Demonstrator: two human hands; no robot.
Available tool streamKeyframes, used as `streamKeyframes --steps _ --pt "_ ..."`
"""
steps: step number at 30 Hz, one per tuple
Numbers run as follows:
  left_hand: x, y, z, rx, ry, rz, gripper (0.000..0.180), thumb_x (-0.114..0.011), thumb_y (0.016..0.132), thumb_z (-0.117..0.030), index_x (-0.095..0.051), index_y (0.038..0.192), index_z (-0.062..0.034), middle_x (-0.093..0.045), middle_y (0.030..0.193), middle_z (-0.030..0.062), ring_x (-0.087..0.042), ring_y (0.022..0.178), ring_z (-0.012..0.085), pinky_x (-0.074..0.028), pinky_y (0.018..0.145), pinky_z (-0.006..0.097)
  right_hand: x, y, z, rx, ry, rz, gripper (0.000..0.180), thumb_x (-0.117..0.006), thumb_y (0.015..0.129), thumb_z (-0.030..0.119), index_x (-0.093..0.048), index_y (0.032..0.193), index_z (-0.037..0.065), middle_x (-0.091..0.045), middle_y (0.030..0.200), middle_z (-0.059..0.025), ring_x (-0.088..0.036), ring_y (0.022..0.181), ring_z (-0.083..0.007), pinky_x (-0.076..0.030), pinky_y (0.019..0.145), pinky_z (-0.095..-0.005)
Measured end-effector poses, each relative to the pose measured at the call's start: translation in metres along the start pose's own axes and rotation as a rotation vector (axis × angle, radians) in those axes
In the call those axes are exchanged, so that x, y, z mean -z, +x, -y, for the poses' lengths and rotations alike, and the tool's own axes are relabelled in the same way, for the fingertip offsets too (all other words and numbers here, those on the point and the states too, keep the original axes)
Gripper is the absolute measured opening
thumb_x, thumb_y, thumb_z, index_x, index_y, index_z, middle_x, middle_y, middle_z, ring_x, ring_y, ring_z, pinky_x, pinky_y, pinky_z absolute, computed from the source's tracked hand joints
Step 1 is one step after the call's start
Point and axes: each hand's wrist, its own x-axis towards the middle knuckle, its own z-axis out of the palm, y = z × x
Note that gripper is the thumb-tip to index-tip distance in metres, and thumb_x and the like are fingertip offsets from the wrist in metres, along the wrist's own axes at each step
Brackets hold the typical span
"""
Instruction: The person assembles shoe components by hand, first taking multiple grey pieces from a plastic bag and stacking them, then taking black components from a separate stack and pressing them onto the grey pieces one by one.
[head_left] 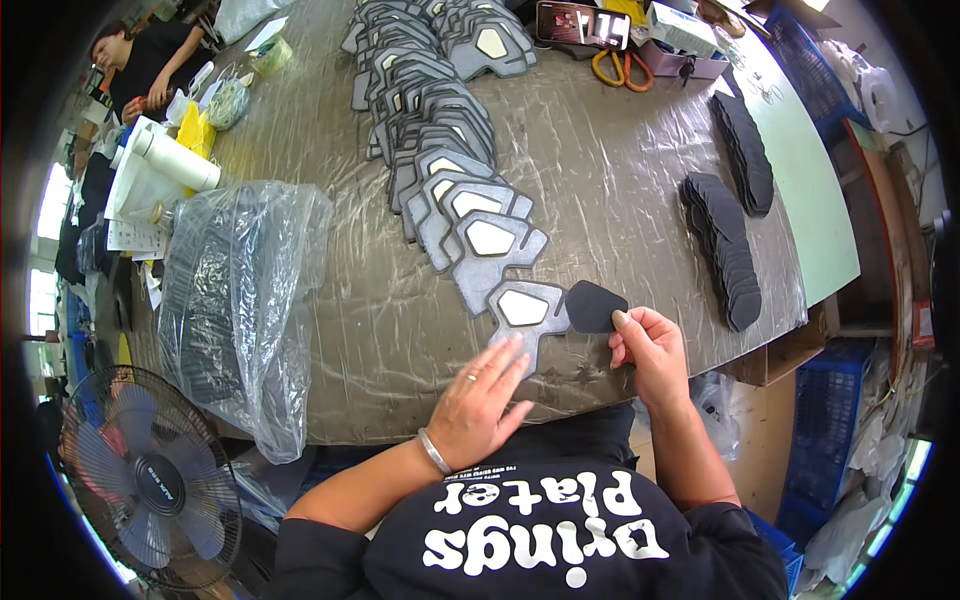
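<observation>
My left hand point(482, 405) lies flat with fingers stretched out, its tips on the lower part of a grey shaped pad point(545, 343) with dark edging and a white patch point(522, 308). Between thumb and fingers my right hand point(652, 352) pinches a black rounded pad point(594, 306), held just right of the grey pad. Whether the two pads touch I cannot tell. Beyond them a long overlapping row of similar grey pads point(440, 135) with pale patches runs to the far edge of the table.
Two stacks of black pads point(722, 250) point(743, 155) lie at the right. A clear plastic bag point(245, 300) of dark pieces sits left. Orange-handled scissors point(622, 72), a phone point(583, 25) and a box point(685, 62) are at the back. A fan point(152, 480) stands lower left; another person point(150, 65) sits far left.
</observation>
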Motion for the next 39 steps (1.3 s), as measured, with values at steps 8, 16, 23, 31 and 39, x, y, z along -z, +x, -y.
streamKeyframes --steps 8,16,23,31,39 --pt "-0.014 0.007 0.003 -0.121 0.292 -0.132 0.062 -0.079 0.074 -0.040 -0.063 0.117 0.0016 -0.061 0.123 0.0116 -0.056 0.109 0.0270 -0.045 0.093 0.038 -0.016 0.006 0.006 0.042 -0.211 -0.047 0.017 -0.066 0.094 0.017 -0.063 0.084 0.002 -0.063 0.070 -0.0007 -0.055 0.056 -0.0043 -0.043 0.054 -0.0195" --pt "-0.022 0.028 -0.002 -0.118 0.205 -0.160 0.056 -0.081 0.072 -0.035 -0.066 0.110 0.0027 -0.062 0.112 0.0113 -0.059 0.097 0.0253 -0.050 0.081 0.034 -0.015 -0.005 0.010 -0.006 -0.356 -0.058 0.016 -0.066 0.094 0.014 -0.063 0.083 0.002 -0.064 0.069 -0.0013 -0.055 0.055 -0.0046 -0.043 0.052 -0.0197" --pt "-0.004 0.020 0.018 -0.178 0.263 -0.197 0.042 -0.081 0.073 -0.026 -0.069 0.106 -0.0032 -0.065 0.113 0.0079 -0.060 0.102 0.0228 -0.047 0.083 0.035 -0.028 -0.004 0.001 -0.087 -0.452 -0.022 0.015 -0.067 0.092 0.012 -0.063 0.083 0.001 -0.064 0.069 -0.0012 -0.058 0.056 -0.0045 -0.045 0.051 -0.0185" --pt "-0.009 0.018 0.019 -0.146 0.257 -0.217 0.042 -0.079 0.076 -0.030 -0.068 0.107 -0.0052 -0.063 0.120 0.0085 -0.058 0.105 0.0232 -0.046 0.084 0.035 -0.030 0.000 0.003 -0.140 -0.512 -0.009 0.018 -0.067 0.092 0.014 -0.063 0.082 0.000 -0.064 0.067 -0.0013 -0.057 0.054 -0.0039 -0.045 0.049 -0.0179" --pt "-0.008 0.019 0.020 -0.147 0.265 -0.177 0.039 -0.076 0.077 -0.031 -0.068 0.106 -0.0059 -0.059 0.133 0.0082 -0.056 0.104 0.0219 -0.045 0.084 0.034 -0.033 0.001 0.003 -0.125 -0.550 -0.026 0.019 -0.067 0.092 0.014 -0.063 0.081 0.000 -0.064 0.066 -0.0010 -0.057 0.053 -0.0037 -0.044 0.047 -0.0181"
